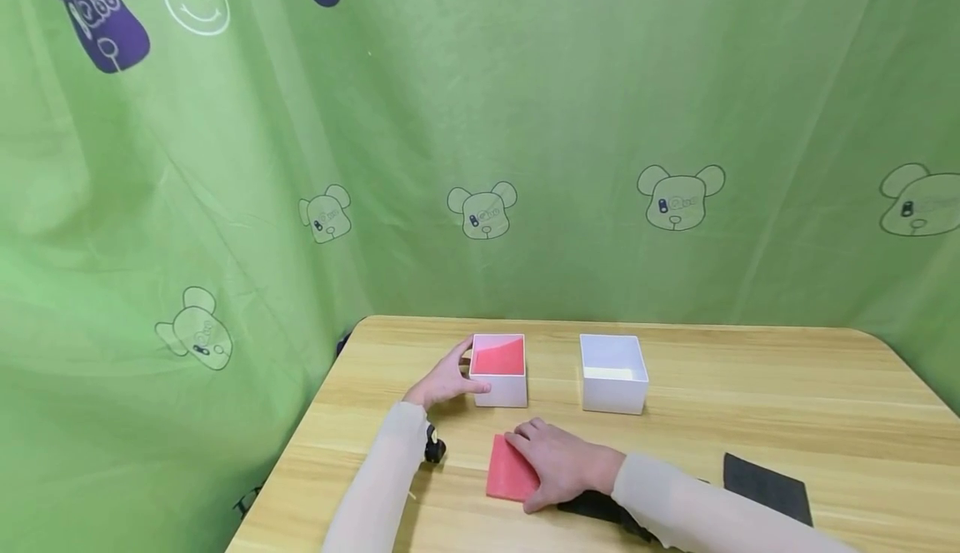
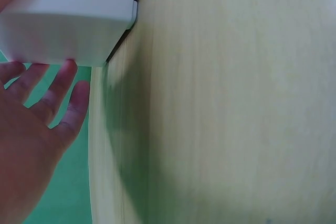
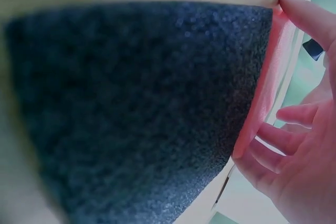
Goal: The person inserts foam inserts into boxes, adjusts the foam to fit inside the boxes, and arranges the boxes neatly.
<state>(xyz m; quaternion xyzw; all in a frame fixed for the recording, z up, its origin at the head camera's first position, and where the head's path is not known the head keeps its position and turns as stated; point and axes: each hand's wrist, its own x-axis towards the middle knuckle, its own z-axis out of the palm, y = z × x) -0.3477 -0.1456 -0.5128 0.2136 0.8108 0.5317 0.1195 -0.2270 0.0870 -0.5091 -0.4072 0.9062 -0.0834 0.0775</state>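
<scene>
My left hand (image 1: 442,382) holds a white square box (image 1: 501,392) at its left side, thumb at the front and fingers towards the back. Inside that box is a red foam sheet (image 1: 501,360). In the left wrist view the fingertips touch the box wall (image 2: 63,38). My right hand (image 1: 566,459) grips another red foam sheet (image 1: 507,476) on the table, thumb at one edge and fingers at the opposite one. Close under the right wrist lies a black foam sheet (image 3: 142,108), right beside the red sheet's edge in the right wrist view.
A second white box (image 1: 615,396) stands to the right of the first, with a bright patch inside. Another black foam sheet (image 1: 767,487) lies at the right, partly behind the right forearm. The wooden table (image 1: 750,386) backs onto a green patterned curtain (image 1: 570,270).
</scene>
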